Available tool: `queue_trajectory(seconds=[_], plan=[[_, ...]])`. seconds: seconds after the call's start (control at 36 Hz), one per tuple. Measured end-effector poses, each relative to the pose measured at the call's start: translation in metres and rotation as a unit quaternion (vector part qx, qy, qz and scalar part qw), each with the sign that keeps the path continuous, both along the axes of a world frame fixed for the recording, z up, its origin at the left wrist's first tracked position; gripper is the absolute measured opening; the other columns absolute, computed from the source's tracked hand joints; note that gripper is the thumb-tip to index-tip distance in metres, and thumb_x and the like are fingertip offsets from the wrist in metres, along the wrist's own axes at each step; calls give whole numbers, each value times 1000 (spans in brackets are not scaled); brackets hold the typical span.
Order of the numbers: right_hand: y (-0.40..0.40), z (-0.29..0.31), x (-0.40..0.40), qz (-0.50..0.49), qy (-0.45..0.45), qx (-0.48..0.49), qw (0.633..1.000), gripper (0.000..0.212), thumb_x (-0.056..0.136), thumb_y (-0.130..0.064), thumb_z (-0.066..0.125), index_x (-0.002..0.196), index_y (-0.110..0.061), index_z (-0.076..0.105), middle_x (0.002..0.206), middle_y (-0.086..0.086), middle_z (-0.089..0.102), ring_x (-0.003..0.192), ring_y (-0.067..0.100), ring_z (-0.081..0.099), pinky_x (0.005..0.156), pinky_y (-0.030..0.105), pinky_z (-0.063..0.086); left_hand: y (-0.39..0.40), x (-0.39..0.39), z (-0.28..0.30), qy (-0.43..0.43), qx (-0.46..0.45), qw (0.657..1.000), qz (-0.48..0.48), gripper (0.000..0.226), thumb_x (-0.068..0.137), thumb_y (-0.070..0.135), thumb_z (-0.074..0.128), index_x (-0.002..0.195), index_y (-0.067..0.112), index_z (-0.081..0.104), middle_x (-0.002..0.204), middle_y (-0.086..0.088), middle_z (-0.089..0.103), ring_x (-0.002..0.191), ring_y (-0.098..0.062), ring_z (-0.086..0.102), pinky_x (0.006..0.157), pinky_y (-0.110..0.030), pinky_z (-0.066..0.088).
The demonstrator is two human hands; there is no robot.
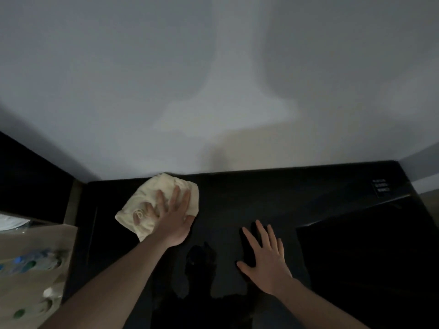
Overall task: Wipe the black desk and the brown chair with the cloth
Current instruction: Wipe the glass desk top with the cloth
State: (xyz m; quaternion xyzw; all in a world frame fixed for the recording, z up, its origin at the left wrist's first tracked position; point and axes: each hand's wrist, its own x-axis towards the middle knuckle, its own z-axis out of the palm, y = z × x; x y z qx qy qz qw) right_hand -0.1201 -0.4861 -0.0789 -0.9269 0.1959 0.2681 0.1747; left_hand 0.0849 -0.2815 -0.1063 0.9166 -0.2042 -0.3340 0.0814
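Cream crumpled cloth (154, 205) lies on the black desk (249, 198) near the wall. The left hand (172, 216) presses it, fingers spread. The right hand (266, 257) rests flat on the desk, fingers spread.

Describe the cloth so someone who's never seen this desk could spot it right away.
Start at the black desk against the pale wall. Near its back left corner, the left hand presses flat on a crumpled cream cloth. It is the only light thing on the dark top.

A pale cream cloth (156, 205) lies on a plain black desk (261, 198) before a grey-white wall (166, 79); blue and green bottle caps (23, 263) show in a brown cardboard box (31, 243).
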Motion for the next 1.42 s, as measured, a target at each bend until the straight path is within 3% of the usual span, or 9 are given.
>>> queue_trajectory(seconds=[0.17, 0.31, 0.42, 0.56, 0.75, 0.86, 0.97, 1.19, 1.42], plan=[[-69, -8, -25, -30, 24, -9, 999, 96, 92, -69, 50, 160, -41, -12, 165, -5, -30, 152, 32, -25, 123, 60, -2, -74, -32, -4, -27, 6, 998, -52, 81, 102, 52, 24, 121, 52, -55, 145, 16, -55, 131, -32, -51, 111, -72, -15], [-114, -14, -47, -8, 31, -7, 999, 98, 90, -74, 47, 157, -45, -18, 164, -7, -33, 152, 25, -27, 123, 61, -1, -145, -46, -3, -7, 10, 998, -58, 77, 101, 53, 28, 145, 47, -36, 149, 15, -52, 136, -36, -48, 110, -73, -14], [-129, -14, -48, 29, 36, 10, 999, 99, 89, -73, 50, 157, -46, -16, 163, -9, -33, 153, 24, -25, 122, 61, -1, -179, -47, -1, 3, 15, 998, -60, 78, 100, 52, 33, 149, 48, -27, 156, 13, -43, 141, -40, -42, 111, -72, -15], [-128, -12, -48, 23, 21, 22, 999, 102, 86, -71, 55, 158, -44, -12, 165, -9, -30, 153, 24, -25, 122, 63, -1, -171, -36, 10, 2, 52, 995, -88, 80, 95, 59, 32, 146, 51, -30, 158, 18, -38, 147, -38, -31, 112, -73, -3], [-133, -1, -50, 12, 24, 29, 999, 100, 89, -69, 55, 160, -42, -10, 166, -6, -26, 155, 28, -18, 125, 57, 6, -102, -39, 23, -50, 47, 989, -130, 73, 106, 45, 31, 158, 32, -18, 162, 7, -31, 151, -25, -25, 124, -50, -7], [-138, 7, -56, -15, 8, 4, 1000, 98, 91, -67, 54, 160, -40, -10, 166, -3, -26, 155, 31, -17, 125, 55, 9, -81, -38, 21, -81, 23, 990, -114, 72, 105, 49, 33, 159, 34, -13, 164, 8, -28, 153, -28, -18, 124, -55, 1], [-147, 9, -65, -26, 14, 0, 1000, 97, 93, -65, 53, 160, -39, -11, 167, -2, -25, 154, 32, -19, 125, 56, 6, -82, -34, 20, -59, 6, 995, -77, 76, 102, 57, 36, 157, 42, -16, 161, 11, -33, 153, -36, -15, 123, -59, 9], [-192, 1, -83, -52, -1, -6, 999, 95, 94, -64, 53, 160, -38, -10, 166, -2, -26, 154, 32, -18, 124, 54, 5, -138, -45, 20, -62, 95, 991, -76, 69, 104, 51, 34, 154, 48, -14, 163, 3, -26, 149, -49, 2, 116, -65, 20], [-279, -11, -104, -28, -21, -28, 999, 91, 96, -62, 50, 160, -40, -11, 166, -3, -27, 155, 30, -19, 126, 54, 4, -203, -73, 9, -71, 86, 994, -24, 76, 100, 43, 48, 150, 52, -9, 161, 3, -24, 143, -51, 7, 112, -67, 23]])
